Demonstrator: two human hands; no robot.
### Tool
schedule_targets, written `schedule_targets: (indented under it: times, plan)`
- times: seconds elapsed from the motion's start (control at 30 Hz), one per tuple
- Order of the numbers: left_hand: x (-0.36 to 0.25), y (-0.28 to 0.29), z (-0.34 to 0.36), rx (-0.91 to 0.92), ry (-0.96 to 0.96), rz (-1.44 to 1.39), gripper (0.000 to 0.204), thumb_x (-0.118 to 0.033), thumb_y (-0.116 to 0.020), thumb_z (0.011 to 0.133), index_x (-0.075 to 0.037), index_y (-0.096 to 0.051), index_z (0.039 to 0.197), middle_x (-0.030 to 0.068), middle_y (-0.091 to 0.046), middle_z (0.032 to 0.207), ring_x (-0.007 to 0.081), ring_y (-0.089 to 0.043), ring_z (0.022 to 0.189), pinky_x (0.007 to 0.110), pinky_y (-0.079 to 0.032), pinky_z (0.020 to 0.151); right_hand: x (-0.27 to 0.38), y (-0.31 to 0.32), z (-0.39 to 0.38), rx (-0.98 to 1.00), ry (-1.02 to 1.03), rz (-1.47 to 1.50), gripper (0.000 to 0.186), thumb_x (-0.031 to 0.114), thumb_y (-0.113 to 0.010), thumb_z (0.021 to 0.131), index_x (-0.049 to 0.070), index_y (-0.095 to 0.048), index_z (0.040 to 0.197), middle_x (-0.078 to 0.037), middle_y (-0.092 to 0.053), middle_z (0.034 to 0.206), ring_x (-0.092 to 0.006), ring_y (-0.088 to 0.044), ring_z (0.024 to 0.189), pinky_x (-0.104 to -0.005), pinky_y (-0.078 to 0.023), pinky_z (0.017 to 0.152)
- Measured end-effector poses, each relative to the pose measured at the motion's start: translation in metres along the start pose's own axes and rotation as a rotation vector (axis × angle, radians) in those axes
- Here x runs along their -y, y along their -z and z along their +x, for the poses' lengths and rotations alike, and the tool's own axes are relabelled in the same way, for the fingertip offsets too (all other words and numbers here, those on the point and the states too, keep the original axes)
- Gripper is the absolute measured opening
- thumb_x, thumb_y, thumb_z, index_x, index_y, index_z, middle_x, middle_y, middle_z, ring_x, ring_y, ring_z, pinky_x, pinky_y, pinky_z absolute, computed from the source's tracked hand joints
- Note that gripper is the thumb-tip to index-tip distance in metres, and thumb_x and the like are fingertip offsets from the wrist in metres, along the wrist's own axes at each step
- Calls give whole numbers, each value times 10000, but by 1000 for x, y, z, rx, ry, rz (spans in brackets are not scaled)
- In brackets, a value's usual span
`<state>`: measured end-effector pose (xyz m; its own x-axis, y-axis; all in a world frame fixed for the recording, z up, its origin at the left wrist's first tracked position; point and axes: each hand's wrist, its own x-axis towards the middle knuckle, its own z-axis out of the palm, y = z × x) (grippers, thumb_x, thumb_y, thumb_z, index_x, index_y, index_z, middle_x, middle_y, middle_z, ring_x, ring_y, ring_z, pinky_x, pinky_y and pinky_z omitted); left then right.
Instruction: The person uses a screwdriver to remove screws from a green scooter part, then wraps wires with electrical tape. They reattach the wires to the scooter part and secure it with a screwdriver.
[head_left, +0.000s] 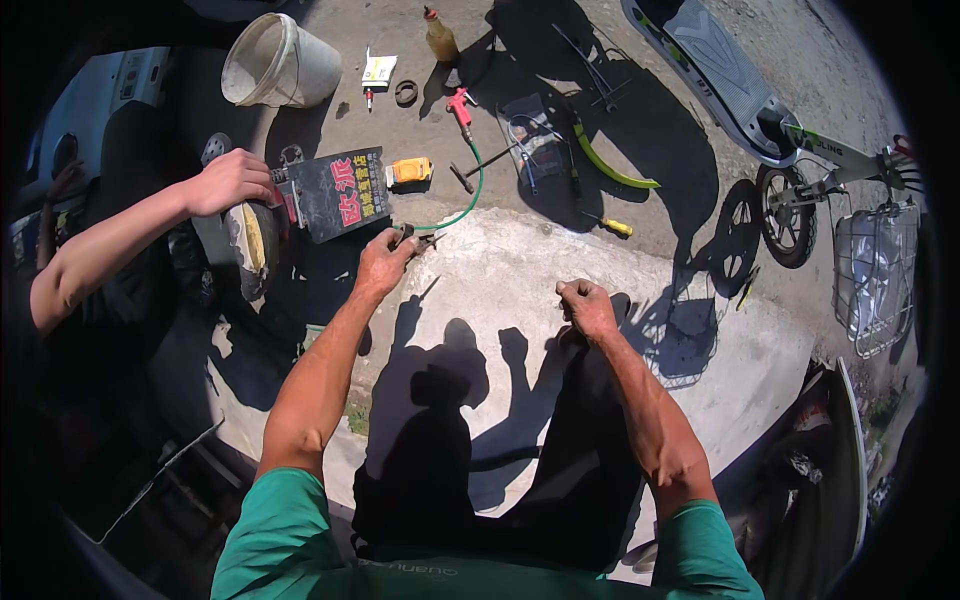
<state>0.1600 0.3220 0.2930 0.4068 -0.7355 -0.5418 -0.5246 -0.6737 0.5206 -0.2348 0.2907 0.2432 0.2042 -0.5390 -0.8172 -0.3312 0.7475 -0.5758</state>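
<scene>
My left hand (380,268) is closed around a small dark tool (408,236), which looks like pliers; its jaws are hard to make out. It is beside the lower corner of a dark printed mud flap (325,200). My right hand (588,308) hovers over the pale concrete, thumb and fingers pinched together; whatever they hold, if anything, is too small to name. At the left, another person's hand (232,182) rests at a torn seat (252,250) with yellow foam showing. A green air hose (478,190) with a red air gun (460,108) curves past the mud flap.
A white bucket (285,65) and a bottle (440,36) stand far off. An orange box (411,170), a yellow screwdriver (610,224) and a yellow-green curved strip (605,165) lie on the ground. A scooter (720,75) with a wire basket (875,275) stands at the right.
</scene>
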Motion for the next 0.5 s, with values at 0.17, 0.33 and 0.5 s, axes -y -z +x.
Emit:
schedule_targets:
  times: [0.17,0.33,0.5]
  plan:
    - [36,-68,120,-145,53,-324,404,-397,-710,964,0,-677,1029,18,-618,787,88,-536,656,272,-429,551,0,29,122,-16,77,-122,278,254,-730,973,-23,-718,984,-42,-674,798,-117,-601,673,-295,-515,621]
    - [37,-134,219,-289,-121,-382,396,-339,-718,959,48,-683,1036,78,-683,861,154,-619,784,339,-510,728,-38,33,267,-48,72,-236,275,236,-691,963,-29,-722,1026,-58,-710,836,-127,-623,690,-303,-520,660]
    - [92,-214,260,-439,-443,-232,292,-173,-796,883,23,-649,1040,154,-613,994,293,-630,884,393,-533,796,-59,24,371,68,56,-637,483,332,-689,943,-16,-677,1277,-216,-719,1223,-308,-690,1140,-383,-525,993]
